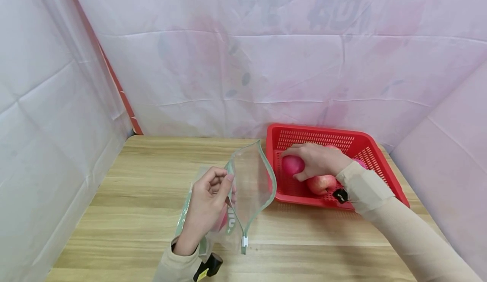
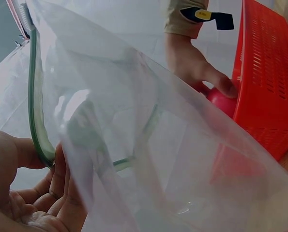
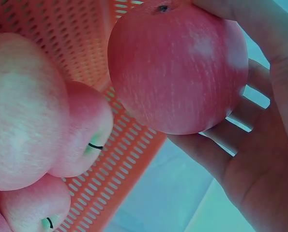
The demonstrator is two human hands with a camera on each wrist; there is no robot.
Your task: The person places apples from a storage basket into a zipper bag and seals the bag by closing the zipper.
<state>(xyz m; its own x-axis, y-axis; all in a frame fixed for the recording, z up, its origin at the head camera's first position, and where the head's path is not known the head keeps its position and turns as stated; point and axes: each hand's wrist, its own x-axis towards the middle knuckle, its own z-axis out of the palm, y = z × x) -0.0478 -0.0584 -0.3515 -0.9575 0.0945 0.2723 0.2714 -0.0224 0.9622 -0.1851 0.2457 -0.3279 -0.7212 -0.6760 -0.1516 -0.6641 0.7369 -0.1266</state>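
My left hand (image 1: 207, 201) pinches the rim of a clear zip bag (image 1: 253, 180) between thumb and fingers. The bag's mouth gapes toward the right, and its green edge ends in a white slider (image 1: 244, 242) at the front. A reddish shape (image 1: 223, 217) shows through the bag's lower part. Over the left side of a red basket (image 1: 319, 128), my right hand (image 1: 322, 162) grips a red apple (image 1: 292, 165), its fingers spread around the fruit in the right wrist view. Several other apples (image 3: 25, 116) lie in the basket, partly hidden by my right hand in the head view.
The basket stands at the back right of a wooden table (image 1: 144, 189), its left wall close beside the bag's mouth. Pale printed sheets (image 1: 228, 75) hang behind the table and at both sides. Each wrist wears a dark strap (image 1: 208, 267).
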